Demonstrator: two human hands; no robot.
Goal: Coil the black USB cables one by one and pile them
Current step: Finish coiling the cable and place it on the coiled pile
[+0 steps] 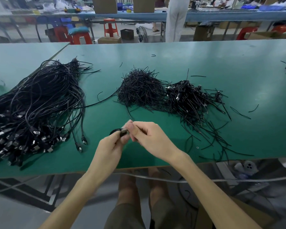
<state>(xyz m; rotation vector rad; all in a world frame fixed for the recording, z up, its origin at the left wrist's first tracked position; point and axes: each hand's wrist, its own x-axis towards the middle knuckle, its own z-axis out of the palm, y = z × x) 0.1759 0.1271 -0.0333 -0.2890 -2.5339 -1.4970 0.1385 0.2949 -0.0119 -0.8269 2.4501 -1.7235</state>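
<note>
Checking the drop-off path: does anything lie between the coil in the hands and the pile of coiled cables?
Nothing tall. Only loose black ties lie flat on the table between the coil and the pile of coiled cables.

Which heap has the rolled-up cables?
On the green table, find the bushy pile of short ties in the middle. The heap touching its right side is it: small coiled loops with silver plugs, unlike the long loose cables far left.
</note>
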